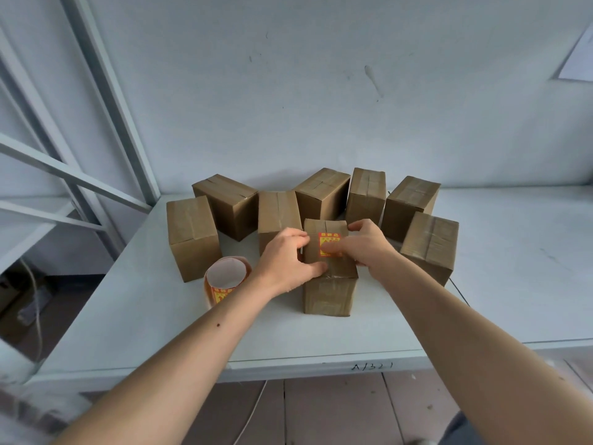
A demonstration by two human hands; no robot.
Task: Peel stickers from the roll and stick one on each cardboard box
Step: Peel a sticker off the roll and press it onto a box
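Both hands on the nearest box. Right hand thumb presses the sticker flat; left hand grip curls round the box's edge.

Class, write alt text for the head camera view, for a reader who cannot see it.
Two hands, left hand and right hand, press a red and yellow sticker onto the top of the nearest box on a white table. Seven plain boxes stand behind it, a sticker roll at its left.
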